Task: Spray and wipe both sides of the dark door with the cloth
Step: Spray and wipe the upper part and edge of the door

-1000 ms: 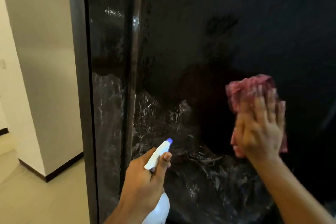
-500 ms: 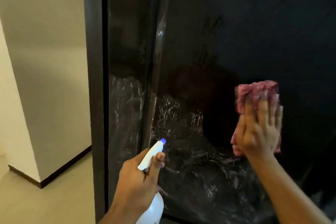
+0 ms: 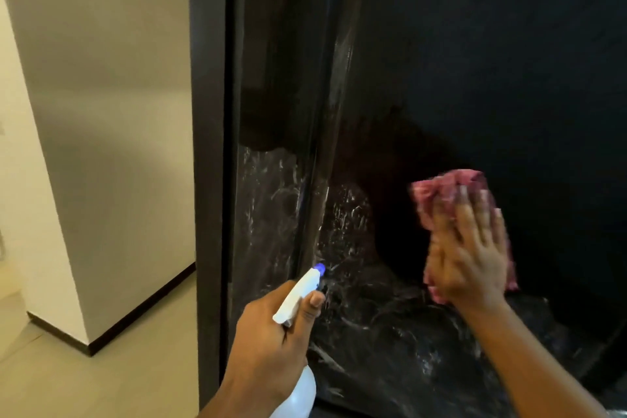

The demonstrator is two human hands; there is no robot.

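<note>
The dark glossy door (image 3: 475, 61) fills the right of the view, with white wet streaks across its lower part. My right hand (image 3: 470, 258) presses a pink cloth (image 3: 451, 193) flat against the door at mid height, fingers spread over it; the cloth is motion-blurred. My left hand (image 3: 271, 339) grips a white spray bottle (image 3: 298, 292) with a blue nozzle tip, pointed at the door's lower left near a vertical dark edge strip (image 3: 322, 146).
A dark door frame (image 3: 207, 146) stands left of the door. Beyond it is a cream wall (image 3: 101, 112) with a dark skirting board (image 3: 112, 326), and a pale tiled floor (image 3: 84, 383) at the lower left.
The view has shifted, so the door frame sits further right in the picture. My right hand with the cloth has moved left and slightly down on the door. The bottle stays aimed at the lower door.
</note>
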